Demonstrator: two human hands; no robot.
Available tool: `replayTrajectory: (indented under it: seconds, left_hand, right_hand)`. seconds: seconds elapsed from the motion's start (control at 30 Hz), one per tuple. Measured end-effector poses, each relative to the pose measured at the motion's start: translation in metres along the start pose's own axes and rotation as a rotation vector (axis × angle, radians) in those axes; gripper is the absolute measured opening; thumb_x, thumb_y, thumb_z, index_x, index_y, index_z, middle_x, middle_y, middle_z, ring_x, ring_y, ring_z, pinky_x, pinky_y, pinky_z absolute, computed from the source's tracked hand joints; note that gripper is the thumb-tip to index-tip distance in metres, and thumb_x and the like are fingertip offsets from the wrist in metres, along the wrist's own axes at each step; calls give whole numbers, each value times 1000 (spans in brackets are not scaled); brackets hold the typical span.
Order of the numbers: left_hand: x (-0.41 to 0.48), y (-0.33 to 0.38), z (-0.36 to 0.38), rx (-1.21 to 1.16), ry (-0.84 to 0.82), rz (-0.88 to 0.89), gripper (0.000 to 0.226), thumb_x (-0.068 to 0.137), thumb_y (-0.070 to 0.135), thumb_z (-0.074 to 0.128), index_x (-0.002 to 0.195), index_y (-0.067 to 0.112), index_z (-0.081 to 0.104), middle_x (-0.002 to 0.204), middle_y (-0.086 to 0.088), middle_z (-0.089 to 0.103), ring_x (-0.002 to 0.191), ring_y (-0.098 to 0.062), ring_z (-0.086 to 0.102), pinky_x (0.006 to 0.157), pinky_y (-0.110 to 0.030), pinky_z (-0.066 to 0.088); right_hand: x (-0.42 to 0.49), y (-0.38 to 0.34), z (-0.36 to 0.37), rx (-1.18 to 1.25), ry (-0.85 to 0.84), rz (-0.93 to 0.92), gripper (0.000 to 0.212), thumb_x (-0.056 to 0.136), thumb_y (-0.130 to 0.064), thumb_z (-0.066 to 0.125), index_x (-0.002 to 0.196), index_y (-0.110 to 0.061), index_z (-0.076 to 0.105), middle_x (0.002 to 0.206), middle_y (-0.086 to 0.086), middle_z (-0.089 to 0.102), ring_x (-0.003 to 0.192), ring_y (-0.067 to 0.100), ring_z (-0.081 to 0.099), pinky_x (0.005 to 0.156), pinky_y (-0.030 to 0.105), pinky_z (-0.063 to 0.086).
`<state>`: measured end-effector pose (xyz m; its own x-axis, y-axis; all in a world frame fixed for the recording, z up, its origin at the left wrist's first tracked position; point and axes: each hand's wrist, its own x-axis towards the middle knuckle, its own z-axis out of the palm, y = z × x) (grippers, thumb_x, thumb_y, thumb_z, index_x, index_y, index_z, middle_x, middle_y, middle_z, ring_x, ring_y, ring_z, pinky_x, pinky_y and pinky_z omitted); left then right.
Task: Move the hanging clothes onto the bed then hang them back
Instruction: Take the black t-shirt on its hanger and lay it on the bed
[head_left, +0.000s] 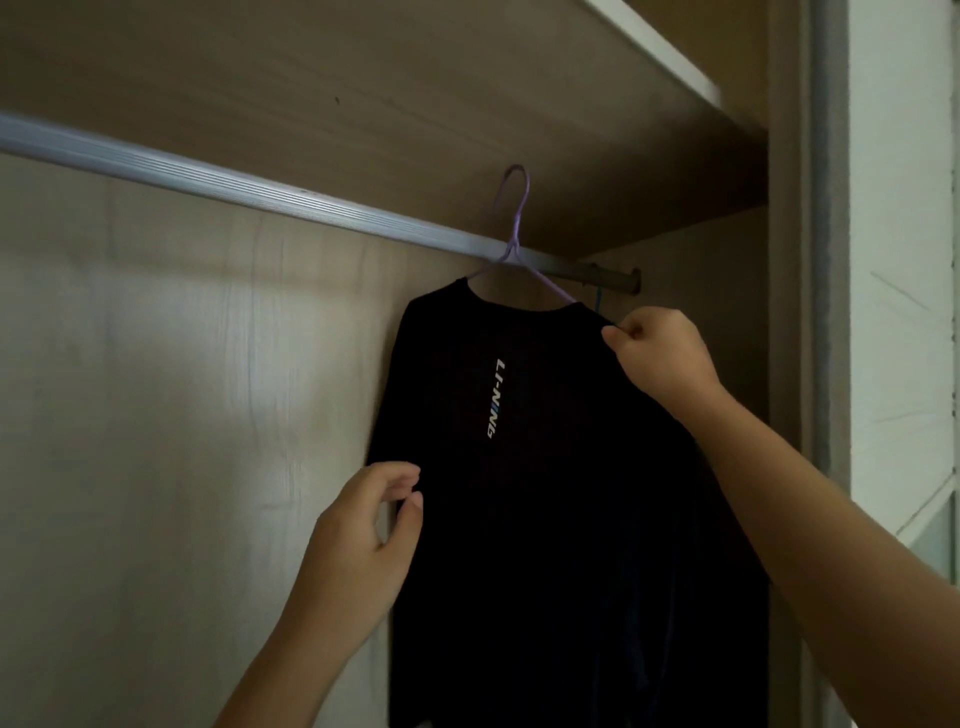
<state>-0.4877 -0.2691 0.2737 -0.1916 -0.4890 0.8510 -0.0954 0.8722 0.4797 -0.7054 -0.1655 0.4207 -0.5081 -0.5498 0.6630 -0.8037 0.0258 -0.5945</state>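
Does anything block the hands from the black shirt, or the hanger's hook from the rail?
Nothing visible does. The right hand pinches the black shirt at the shoulder, the left hand at its sleeve edge. The hook of the purple hanger rises above the rail; a blue hanger hangs just right of it.

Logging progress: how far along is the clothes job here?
Done: unclear; one frame cannot say whether this is before removal or after rehanging. In hand: the black shirt is on a purple hanger at the wardrobe rail; the right hand pinches its shoulder, the left hand its sleeve edge. Left: at least settling this shirt; a blue hanger shows behind it.
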Motion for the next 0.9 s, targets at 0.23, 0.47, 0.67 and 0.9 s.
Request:
replayTrajectory:
  seconds: [0.23,0.47,0.67,0.9]
  left_hand:
    - [-4,0,22,-19,-10,46,27,87,12,55,109,26,55,102,27,51,98,22,47,81,7,32]
    - [-24,-11,32,41,30,24,54,80,37,46,124,5,48,123,-17,53,115,-32,49,95,-40,40]
    - [-59,-24,69,44,-152,84,57,83,39,38,120,-3,50,117,-27,54,110,-30,42,94,-41,36]
    - [-124,10,124,-41,-431,220,41,90,35,49,106,-2,57,99,-22,60,89,-39,58,80,-55,45]
  right_hand:
    - [-68,23,-5,-160,49,-96,17,91,-26,53,89,-12,62,72,5,60,65,22,58,58,33,44]
    - [-150,85,-25,-189,-34,-20,23,87,-26,59,66,-32,55,58,-10,58,60,6,56,56,22,40]
    - [-239,118,-62,-259,16,144,25,80,-28,63,58,-30,52,52,-15,57,54,3,52,51,12,35]
    - [-367,116,-140,-277,229,379,20,80,-15,68,64,-23,59,51,-8,56,48,4,48,48,8,34]
